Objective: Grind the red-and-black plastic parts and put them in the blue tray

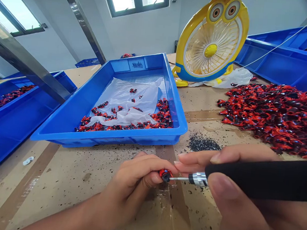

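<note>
My left hand (pixel 134 184) pinches a small red and black part (pixel 165 175) between thumb and fingers, its dark round end facing right. My right hand (pixel 242 203) is wrapped round a thick black-handled tool (pixel 265 177) with a silver collar. The tool's thin metal tip meets the dark end of the part; how deep it sits cannot be made out. Fingertips of my right hand are close beside the part. Beyond my hands stands a blue tray (pixel 109 140) with a white plastic sheet (pixel 128 95) and many similar red and black parts inside.
A large heap of red and black parts (pixel 275 117) lies on the right of the table (pixel 79 180). Black shavings (pixel 203 143) lie before it. A yellow fan (pixel 210 50) stands behind. More blue trays (pixel 287 63) are at both sides; a metal post (pixel 32 59) crosses the left.
</note>
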Demonstrator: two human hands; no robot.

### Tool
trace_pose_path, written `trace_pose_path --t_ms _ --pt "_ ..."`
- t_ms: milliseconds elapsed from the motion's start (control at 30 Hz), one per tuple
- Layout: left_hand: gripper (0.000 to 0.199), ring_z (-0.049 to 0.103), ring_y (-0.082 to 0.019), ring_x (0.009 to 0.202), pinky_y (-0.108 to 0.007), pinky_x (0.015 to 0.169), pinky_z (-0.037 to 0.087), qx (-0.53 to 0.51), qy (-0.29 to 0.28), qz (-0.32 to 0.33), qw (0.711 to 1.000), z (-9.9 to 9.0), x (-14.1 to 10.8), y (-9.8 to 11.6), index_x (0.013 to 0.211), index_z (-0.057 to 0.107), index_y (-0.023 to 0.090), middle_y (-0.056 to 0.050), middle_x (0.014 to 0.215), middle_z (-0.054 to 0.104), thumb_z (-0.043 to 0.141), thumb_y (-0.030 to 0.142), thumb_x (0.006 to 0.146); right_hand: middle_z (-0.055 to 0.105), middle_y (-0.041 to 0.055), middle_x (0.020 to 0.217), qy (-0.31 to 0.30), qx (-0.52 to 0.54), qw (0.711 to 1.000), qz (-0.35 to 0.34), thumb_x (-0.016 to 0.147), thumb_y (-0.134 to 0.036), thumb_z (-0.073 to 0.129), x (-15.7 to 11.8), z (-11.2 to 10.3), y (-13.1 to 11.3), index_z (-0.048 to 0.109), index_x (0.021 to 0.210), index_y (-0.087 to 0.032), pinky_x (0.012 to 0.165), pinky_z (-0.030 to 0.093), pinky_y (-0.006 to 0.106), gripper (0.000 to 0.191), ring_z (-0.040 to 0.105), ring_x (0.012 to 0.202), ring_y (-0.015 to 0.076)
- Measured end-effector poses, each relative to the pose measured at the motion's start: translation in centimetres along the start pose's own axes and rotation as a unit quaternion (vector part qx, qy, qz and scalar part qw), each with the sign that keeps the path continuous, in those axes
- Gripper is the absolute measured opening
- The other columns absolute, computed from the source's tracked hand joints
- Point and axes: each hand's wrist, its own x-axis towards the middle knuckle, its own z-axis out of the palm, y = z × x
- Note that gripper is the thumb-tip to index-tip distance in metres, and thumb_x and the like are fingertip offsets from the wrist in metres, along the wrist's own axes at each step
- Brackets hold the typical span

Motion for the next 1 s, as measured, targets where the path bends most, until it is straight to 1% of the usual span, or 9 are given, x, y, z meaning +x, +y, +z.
trace_pose_path --t_ms 167,267,367,433,500,600,733,833,1000 --pt "0.026 0.069 -0.016 0.097 -0.028 0.090 0.049 -0.003 -0.003 0.007 1.000 -0.1 0.2 0.1 0.127 0.071 0.026 -0.002 0.110 0.079 0.047 0.023 0.117 0.076 -0.0065 0.094 -0.012 -0.014 1.000 0.000 0.096 -0.025 0.071 -0.1 -0.1 0.0 0.066 0.098 -0.030 0.086 0.059 0.026 0.007 0.074 0.084 0.0136" --pt "0.027 0.069 -0.016 0.100 -0.027 0.092 0.049 -0.004 -0.007 0.007 1.000 -0.1 0.1 0.0 0.128 0.071 0.026 -0.003 0.115 0.079 0.047 0.022 0.117 0.076 -0.0074 0.097 -0.028 -0.008 1.000 0.003 0.097 -0.024 0.071 -0.1 -0.3 0.1 0.066 0.099 -0.030 0.084 0.058 0.027 0.008 0.074 0.086 0.0128" --pt "0.027 0.069 -0.017 0.105 -0.028 0.094 0.049 -0.012 -0.013 -0.002 1.000 0.0 -0.1 -0.1 0.129 0.070 0.027 -0.003 0.118 0.078 0.047 0.020 0.116 0.077 -0.0076 0.095 -0.031 -0.007 0.999 -0.011 0.096 -0.025 0.072 -0.1 -0.4 0.2 0.068 0.099 -0.031 0.082 0.060 0.025 0.007 0.075 0.085 0.0122" --pt "0.028 0.069 -0.018 0.106 -0.028 0.093 0.050 -0.016 -0.011 -0.016 1.000 0.0 -0.3 -0.2 0.130 0.069 0.029 -0.002 0.115 0.078 0.047 0.020 0.116 0.077 -0.0076 0.093 -0.027 -0.003 0.999 -0.017 0.096 -0.026 0.072 -0.2 -0.3 0.2 0.068 0.099 -0.031 0.081 0.060 0.024 0.007 0.075 0.084 0.0117" --pt "0.029 0.068 -0.017 0.102 -0.027 0.090 0.050 -0.023 -0.012 -0.030 0.999 0.0 -0.4 -0.3 0.131 0.069 0.031 -0.002 0.109 0.076 0.046 0.021 0.116 0.077 -0.0069 0.094 -0.022 -0.005 1.000 -0.012 0.097 -0.026 0.072 -0.1 -0.3 0.2 0.067 0.099 -0.030 0.081 0.061 0.023 0.007 0.075 0.083 0.0117" --pt "0.029 0.067 -0.016 0.089 -0.027 0.084 0.050 -0.035 -0.014 -0.040 0.998 0.0 -0.5 -0.3 0.131 0.068 0.032 -0.001 0.098 0.074 0.044 0.023 0.117 0.078 -0.0018 0.094 -0.023 -0.016 0.999 -0.025 0.096 -0.030 0.074 0.4 -0.5 0.4 0.067 0.099 -0.028 0.077 0.064 0.031 0.008 0.077 0.081 0.0176" --pt "0.024 0.067 -0.016 0.086 -0.027 0.082 0.051 -0.046 -0.008 -0.049 0.998 0.2 -0.5 -0.2 0.124 0.070 0.029 -0.001 0.092 0.074 0.047 0.026 0.117 0.079 0.0046 0.089 -0.044 -0.031 0.997 -0.059 0.089 -0.045 0.082 1.4 -0.8 0.7 0.067 0.098 -0.027 0.069 0.066 0.040 0.025 0.080 0.083 0.0282" --pt "0.023 0.067 -0.016 0.082 -0.026 0.077 0.052 -0.055 -0.005 -0.059 0.997 0.3 -0.5 -0.2 0.119 0.071 0.027 -0.002 0.090 0.074 0.048 0.029 0.116 0.079 0.0049 0.087 -0.048 -0.031 0.996 -0.063 0.088 -0.051 0.083 1.9 -0.7 0.8 0.068 0.096 -0.027 0.070 0.067 0.040 0.030 0.081 0.084 0.0291" --pt "0.022 0.069 -0.015 0.082 -0.025 0.076 0.053 -0.053 0.000 -0.058 0.997 0.3 -0.6 -0.1 0.122 0.071 0.026 -0.003 0.089 0.075 0.051 0.028 0.116 0.079 0.0050 0.085 -0.047 -0.028 0.996 -0.064 0.088 -0.055 0.082 1.9 -0.4 0.7 0.069 0.096 -0.026 0.070 0.067 0.041 0.033 0.081 0.085 0.0293"
